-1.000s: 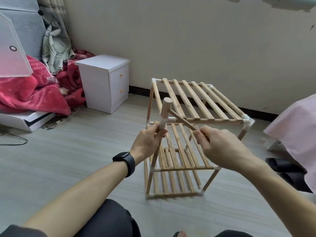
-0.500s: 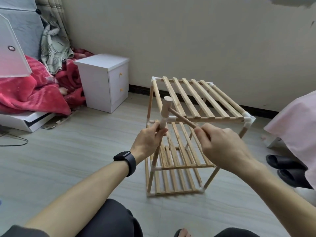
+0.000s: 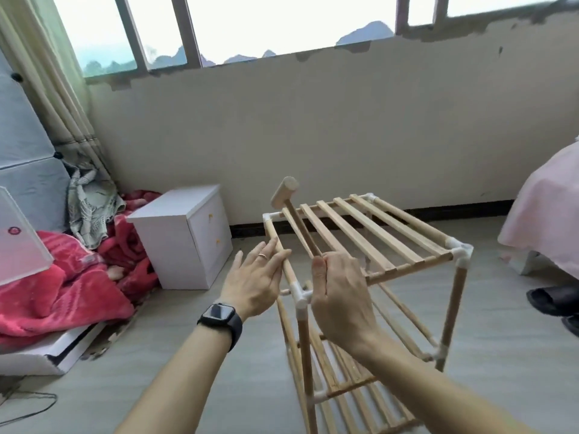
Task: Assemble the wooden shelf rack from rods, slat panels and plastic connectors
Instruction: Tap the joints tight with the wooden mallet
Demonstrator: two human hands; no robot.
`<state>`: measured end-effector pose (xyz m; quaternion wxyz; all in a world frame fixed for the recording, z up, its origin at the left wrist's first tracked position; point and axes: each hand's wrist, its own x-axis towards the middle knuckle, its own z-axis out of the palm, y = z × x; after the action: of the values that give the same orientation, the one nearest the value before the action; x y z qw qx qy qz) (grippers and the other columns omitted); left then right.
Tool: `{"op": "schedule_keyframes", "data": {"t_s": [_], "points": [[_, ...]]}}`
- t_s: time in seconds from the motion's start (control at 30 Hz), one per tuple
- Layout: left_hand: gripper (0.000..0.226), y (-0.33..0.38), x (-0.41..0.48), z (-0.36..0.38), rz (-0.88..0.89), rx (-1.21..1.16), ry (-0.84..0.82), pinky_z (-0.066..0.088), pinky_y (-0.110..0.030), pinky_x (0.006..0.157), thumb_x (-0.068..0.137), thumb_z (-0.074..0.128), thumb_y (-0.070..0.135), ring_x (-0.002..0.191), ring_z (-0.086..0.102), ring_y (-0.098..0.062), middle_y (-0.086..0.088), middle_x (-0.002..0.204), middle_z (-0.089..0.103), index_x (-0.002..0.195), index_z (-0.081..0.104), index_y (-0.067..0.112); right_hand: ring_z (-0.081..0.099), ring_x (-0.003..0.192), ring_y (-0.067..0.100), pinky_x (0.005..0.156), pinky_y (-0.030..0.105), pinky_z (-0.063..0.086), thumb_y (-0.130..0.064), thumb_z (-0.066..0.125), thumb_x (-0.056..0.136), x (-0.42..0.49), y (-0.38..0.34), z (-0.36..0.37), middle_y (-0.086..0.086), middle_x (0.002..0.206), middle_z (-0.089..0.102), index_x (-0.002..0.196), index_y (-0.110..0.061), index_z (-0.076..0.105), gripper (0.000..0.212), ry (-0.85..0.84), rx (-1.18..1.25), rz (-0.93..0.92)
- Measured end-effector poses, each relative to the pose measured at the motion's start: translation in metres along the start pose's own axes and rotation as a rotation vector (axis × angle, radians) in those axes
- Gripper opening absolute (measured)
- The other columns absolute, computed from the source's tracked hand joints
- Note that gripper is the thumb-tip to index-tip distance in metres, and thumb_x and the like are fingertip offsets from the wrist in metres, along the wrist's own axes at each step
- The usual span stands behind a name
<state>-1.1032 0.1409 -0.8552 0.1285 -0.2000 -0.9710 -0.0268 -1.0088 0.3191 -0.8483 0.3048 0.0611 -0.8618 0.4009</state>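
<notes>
The wooden shelf rack stands on the floor in front of me, with slat panels at the top and lower levels and white plastic connectors at its corners. My right hand grips the handle of a small wooden mallet, whose head is raised above the rack's top left edge. My left hand is open, its straight fingers resting against the top left rod just behind the near corner connector.
A white bedside cabinet stands left of the rack by the wall. Red blankets and a white box lie further left. A pink-covered bed and dark slippers are at the right.
The camera tilted up. My left hand let go of the mallet head and opened against the top rod. My right hand raised the mallet, its head now higher and further back.
</notes>
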Motion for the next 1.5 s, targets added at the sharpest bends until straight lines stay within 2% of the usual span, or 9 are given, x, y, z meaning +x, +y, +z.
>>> {"op": "schedule_keyframes", "data": {"t_s": [0.27,0.4,0.5,0.67,0.77,0.97,1.1,1.27,1.5], "points": [[0.056,0.008,0.003,0.012,0.087,-0.024,-0.034,0.0,-0.051,0.126,0.103,0.006,0.051,0.154,-0.01,-0.008,0.013,0.168,-0.005,0.156,0.02,0.037,0.04,0.075,0.011,0.073,0.029,0.036,-0.044,0.024,0.104,0.008,0.044,0.011,-0.01,0.077,0.044,0.079,-0.027,0.044,0.036,0.012,-0.062,-0.042],[0.054,0.039,-0.002,0.012,0.112,-0.045,0.082,0.013,-0.049,0.124,0.103,0.014,0.052,0.153,0.02,-0.02,0.002,0.159,0.035,0.146,0.04,0.033,0.049,0.071,0.014,0.07,0.03,0.041,-0.046,0.028,0.103,0.026,0.069,-0.021,-0.003,0.073,0.051,0.076,-0.022,0.05,0.043,-0.003,0.118,0.049],[0.039,0.071,-0.008,0.009,0.174,-0.01,0.226,0.036,-0.044,0.108,0.103,0.037,0.052,0.122,0.053,-0.025,-0.002,0.126,0.058,0.128,0.059,0.032,0.05,0.061,0.005,0.06,0.018,0.039,-0.043,0.032,0.103,0.042,0.088,-0.062,-0.001,0.07,0.056,0.074,-0.02,0.054,0.043,-0.08,0.221,0.141],[0.052,0.145,-0.015,0.006,0.066,0.05,0.24,0.042,-0.04,0.085,0.094,0.026,0.072,0.099,0.048,-0.021,0.0,0.106,0.055,0.108,0.061,0.037,0.056,0.085,0.021,0.067,0.035,0.039,-0.041,0.027,0.109,0.053,0.098,-0.111,-0.001,0.09,0.06,0.089,-0.025,0.056,0.038,-0.08,-0.35,0.304],[0.053,0.184,-0.011,0.003,0.011,-0.006,0.24,0.042,-0.042,0.084,0.091,0.033,0.074,0.1,0.052,-0.024,-0.002,0.1,0.063,0.101,0.066,0.034,0.05,0.097,0.019,0.084,0.042,0.042,-0.045,0.023,0.108,0.027,0.088,-0.104,-0.006,0.089,0.053,0.093,-0.021,0.054,0.042,0.109,-0.303,0.257],[0.027,0.167,-0.023,0.015,0.246,-0.008,0.41,0.04,-0.04,0.098,0.097,0.053,0.039,0.114,0.055,-0.023,-0.002,0.121,0.064,0.12,0.064,0.027,0.049,0.069,0.015,0.08,0.043,0.041,-0.039,0.026,0.109,-0.001,0.094,-0.082,-0.011,0.068,0.05,0.077,-0.027,0.046,0.04,0.153,-0.305,0.154],[0.071,0.098,-0.051,0.023,-0.005,-0.106,0.662,0.035,-0.043,0.103,0.083,0.064,0.046,0.132,0.042,-0.025,-0.008,0.146,0.044,0.145,0.044,0.019,0.045,0.062,0.008,0.073,0.037,0.031,-0.042,0.027,0.106,0.0,0.101,-0.076,-0.011,0.062,0.047,0.072,-0.03,0.042,0.038,0.173,-0.213,0.026],[0.041,0.059,-0.081,0.041,-0.393,-0.918,0.212,0.041,-0.026,0.09,0.096,0.058,0.051,0.125,0.054,-0.014,0.016,0.125,0.055,0.132,0.048,0.034,0.055,0.071,0.019,0.071,0.045,0.049,-0.032,0.037,0.11,0.016,0.079,-0.081,0.003,0.076,0.059,0.085,-0.016,0.057,0.036,-0.008,0.028,0.074],[0.033,0.058,-0.074,0.047,-0.372,-0.984,0.184,0.051,-0.014,0.066,0.096,0.04,0.066,0.086,0.063,0.008,0.018,0.098,0.067,0.11,0.055,0.041,0.05,0.042,0.01,0.039,0.023,0.038,-0.04,0.044,0.105,-0.016,0.025,-0.072,-0.003,0.057,0.059,0.093,-0.025,0.062,0.027,-0.316,-0.023,-0.143]]}}
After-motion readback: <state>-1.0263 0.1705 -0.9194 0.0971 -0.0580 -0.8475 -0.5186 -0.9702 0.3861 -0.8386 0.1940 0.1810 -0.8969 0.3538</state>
